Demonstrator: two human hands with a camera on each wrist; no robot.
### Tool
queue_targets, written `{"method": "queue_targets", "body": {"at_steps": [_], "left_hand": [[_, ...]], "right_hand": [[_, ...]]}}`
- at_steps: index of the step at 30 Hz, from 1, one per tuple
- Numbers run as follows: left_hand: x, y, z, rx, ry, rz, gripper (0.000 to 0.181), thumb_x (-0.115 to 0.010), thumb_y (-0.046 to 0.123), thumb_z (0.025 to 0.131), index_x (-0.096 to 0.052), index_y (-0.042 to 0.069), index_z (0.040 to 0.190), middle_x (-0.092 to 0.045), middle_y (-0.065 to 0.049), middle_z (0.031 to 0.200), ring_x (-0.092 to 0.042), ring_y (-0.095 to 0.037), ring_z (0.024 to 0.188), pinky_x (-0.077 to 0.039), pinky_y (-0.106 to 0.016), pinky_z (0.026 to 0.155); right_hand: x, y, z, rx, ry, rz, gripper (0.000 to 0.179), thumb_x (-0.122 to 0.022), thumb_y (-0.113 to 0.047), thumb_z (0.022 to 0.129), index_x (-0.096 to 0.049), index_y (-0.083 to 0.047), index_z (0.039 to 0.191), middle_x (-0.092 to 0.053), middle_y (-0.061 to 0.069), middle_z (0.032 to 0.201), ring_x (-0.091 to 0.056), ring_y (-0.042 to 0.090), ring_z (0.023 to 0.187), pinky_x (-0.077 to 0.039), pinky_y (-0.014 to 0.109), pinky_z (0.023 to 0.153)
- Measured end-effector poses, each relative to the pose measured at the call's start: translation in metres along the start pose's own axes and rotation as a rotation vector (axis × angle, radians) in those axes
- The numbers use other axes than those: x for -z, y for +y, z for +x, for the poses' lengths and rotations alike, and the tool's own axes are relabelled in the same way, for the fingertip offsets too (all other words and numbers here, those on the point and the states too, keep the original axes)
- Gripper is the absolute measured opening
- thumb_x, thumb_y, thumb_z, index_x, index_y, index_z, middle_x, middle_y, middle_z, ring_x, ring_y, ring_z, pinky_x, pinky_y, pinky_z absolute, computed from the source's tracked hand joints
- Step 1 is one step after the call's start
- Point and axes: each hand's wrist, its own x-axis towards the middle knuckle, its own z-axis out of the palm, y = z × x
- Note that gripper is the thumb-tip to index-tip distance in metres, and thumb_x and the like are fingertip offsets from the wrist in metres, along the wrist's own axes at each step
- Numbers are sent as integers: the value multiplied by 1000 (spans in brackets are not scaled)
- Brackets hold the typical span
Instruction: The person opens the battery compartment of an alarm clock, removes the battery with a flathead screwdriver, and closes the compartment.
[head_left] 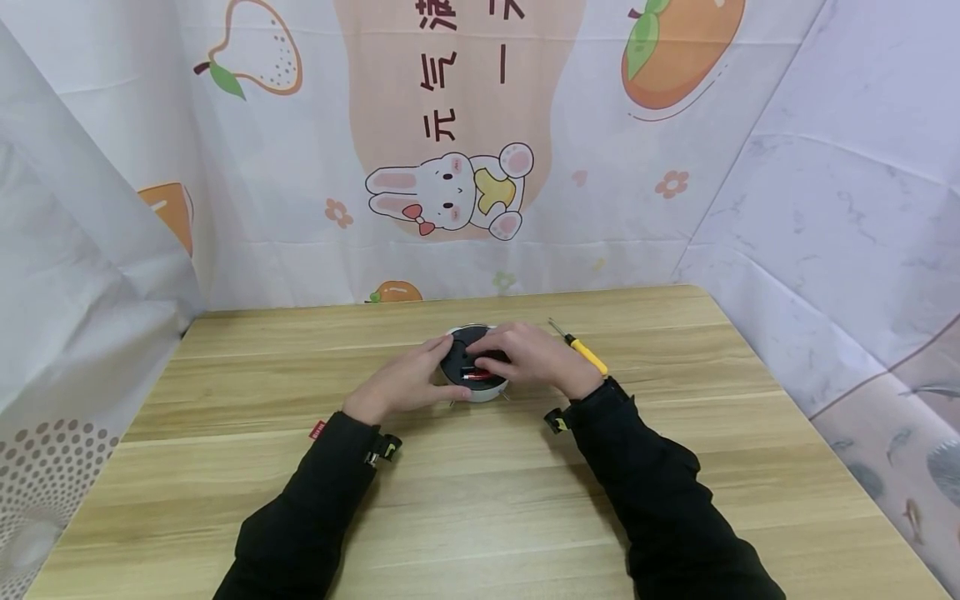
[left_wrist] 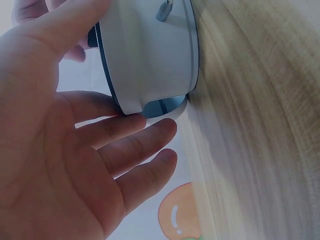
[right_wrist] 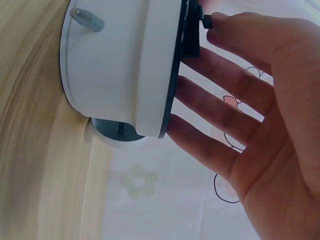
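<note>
A round alarm clock (head_left: 459,362) lies on its face, its black back turned up and its white body (left_wrist: 145,55) against the table. My left hand (head_left: 408,379) holds its left side, thumb near the front edge and fingers at the far side. My right hand (head_left: 532,354) is over the back. In the right wrist view its thumb presses a small black knob (right_wrist: 205,21) sticking out of the back; the index finger is partly hidden behind it. A red battery (head_left: 477,377) shows in the back near the right thumb. Metal legs (right_wrist: 87,20) stick out from the body.
A screwdriver with a yellow handle (head_left: 588,356) lies on the wooden table (head_left: 480,517), just beyond my right wrist. Printed white cloth (head_left: 585,233) hangs behind the table and along both sides.
</note>
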Motion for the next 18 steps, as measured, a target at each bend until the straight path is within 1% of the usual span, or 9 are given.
{"method": "queue_targets", "body": {"at_steps": [5,12,15,18], "left_hand": [[0,1,0,3,0,-9,104,-71,60,89,-21,5,162,-28,-16,163,-33,-29,147,-35,-47,115],[0,1,0,8,-3,-3,104,-70,60,89,-21,4,161,-27,-17,164,-32,-29,148,-34,-47,116],[1,1,0,12,-6,0,104,-70,61,89,-21,4,161,-27,-17,164,-31,-29,148,-33,-46,116],[1,2,0,14,-10,6,104,-69,61,89,-20,5,162,-26,-16,164,-30,-29,149,-33,-46,117]], "right_hand": [[1,2,-1,31,8,47,24,-65,-10,100,-74,-7,122,-74,5,115,-69,16,104,-55,34,90],[1,1,-1,23,-7,45,22,-64,-6,98,-78,-12,114,-74,2,110,-68,15,102,-55,33,89],[2,1,-1,12,-16,46,23,-63,-6,97,-79,-12,113,-74,2,110,-67,14,98,-55,32,86],[2,1,-1,6,-29,45,23,-64,-9,98,-78,-12,116,-74,2,112,-67,13,98,-55,32,85]]}}
